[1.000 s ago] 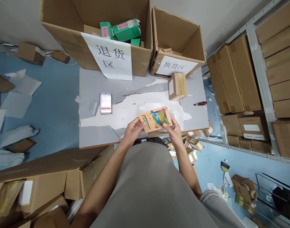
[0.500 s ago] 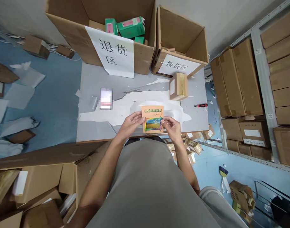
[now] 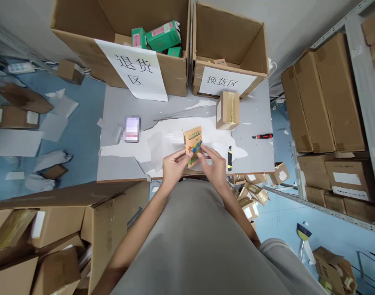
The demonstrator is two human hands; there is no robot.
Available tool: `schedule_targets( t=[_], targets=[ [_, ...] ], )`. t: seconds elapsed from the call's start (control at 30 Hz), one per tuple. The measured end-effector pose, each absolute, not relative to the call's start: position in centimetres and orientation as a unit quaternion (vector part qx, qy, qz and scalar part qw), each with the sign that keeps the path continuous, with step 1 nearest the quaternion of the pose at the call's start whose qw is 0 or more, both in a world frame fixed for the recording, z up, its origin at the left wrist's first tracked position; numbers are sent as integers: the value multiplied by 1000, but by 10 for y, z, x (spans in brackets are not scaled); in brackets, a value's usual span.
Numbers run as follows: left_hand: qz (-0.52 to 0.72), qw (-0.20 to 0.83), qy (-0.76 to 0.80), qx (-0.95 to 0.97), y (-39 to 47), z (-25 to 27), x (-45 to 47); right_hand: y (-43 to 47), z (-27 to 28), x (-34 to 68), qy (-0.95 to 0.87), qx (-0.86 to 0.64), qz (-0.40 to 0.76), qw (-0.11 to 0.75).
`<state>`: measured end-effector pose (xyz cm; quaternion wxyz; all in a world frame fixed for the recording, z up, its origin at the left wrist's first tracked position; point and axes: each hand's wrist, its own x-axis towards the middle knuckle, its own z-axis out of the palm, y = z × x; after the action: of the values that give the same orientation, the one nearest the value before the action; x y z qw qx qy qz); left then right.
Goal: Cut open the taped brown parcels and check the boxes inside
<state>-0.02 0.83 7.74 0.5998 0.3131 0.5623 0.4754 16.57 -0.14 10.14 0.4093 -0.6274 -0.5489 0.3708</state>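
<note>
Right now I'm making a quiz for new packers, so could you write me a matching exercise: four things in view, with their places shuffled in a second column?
1. book
2. small box
3. green boxes
4. red knife

A. inside the larger open carton behind the table sheet
B. between left hand and right hand
C. near the table's right edge
D. just before the smaller open carton

Pairs: 1-B, 2-D, 3-A, 4-C
</note>
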Motion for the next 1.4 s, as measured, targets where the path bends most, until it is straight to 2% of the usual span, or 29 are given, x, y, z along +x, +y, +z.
schedule_targets(
  t=[0.23,0.37,0.57,0.67,0.8,0.87,1.13,1.3,1.4],
  targets=[
    [457,590,528,405,-1,96,39,2,92,195,-452,-629,455,439],
    [487,524,589,376,5,88,37,3,88,222,-388,-577,551,462],
    [408,619,589,323,3,84,38,-1,77,237,-320,-535,628,466],
    [422,604,602,308,-1,85,43,0,66,239,-331,-538,621,464],
    [449,557,628,306,-3,85,50,-5,60,243,-386,-607,508,473],
    [458,532,634,324,-5,84,57,-10,63,241,-412,-615,486,464],
    [429,491,528,545,-23,84,85,-17,68,239,-424,-557,547,460],
    [464,462,576,490,-16,71,66,-14,68,267,-385,-533,592,466],
    [458,507,576,448,-9,64,53,-18,72,273,-379,-509,623,458]
  ],
)
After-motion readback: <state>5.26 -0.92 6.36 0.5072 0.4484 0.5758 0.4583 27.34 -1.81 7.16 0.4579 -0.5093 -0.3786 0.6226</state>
